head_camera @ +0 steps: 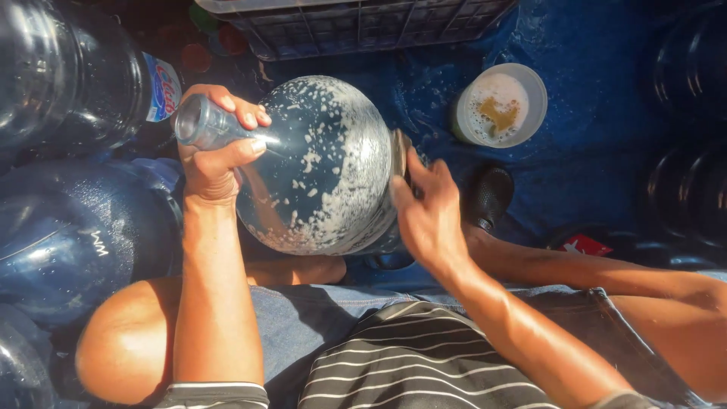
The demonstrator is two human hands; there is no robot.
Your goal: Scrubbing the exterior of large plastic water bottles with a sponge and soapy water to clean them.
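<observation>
1. The left hand [216,148] is wrapped around the neck of a big water jug [326,163]. The fingers [242,110] curl tight over the top of the neck and the thumb presses from below, so the grip is fully closed on it.
2. The jug lies on its side in front of the person, between the two hands, with its open mouth pointing left. Its blue, rounded body is flecked and streaked with white soap foam.
3. The right hand [424,208] is against the bottom end of the jug. Its fingers are bent and close together, pressing a scrubbing pad [400,151] onto the jug; only an edge of the pad shows above the fingertips.
4. A white plastic cup [500,106] holding foamy, brownish liquid stands on the wet blue sheet [606,98], just beyond the right hand and apart from the jug.
5. More large blue jugs [76,227] lie packed on the left, touching one another, close beside the left forearm.
6. A dark plastic crate [356,26] sits at the top, behind the foamy jug.
7. A black shoe [488,197] shows just right of the right hand.
</observation>
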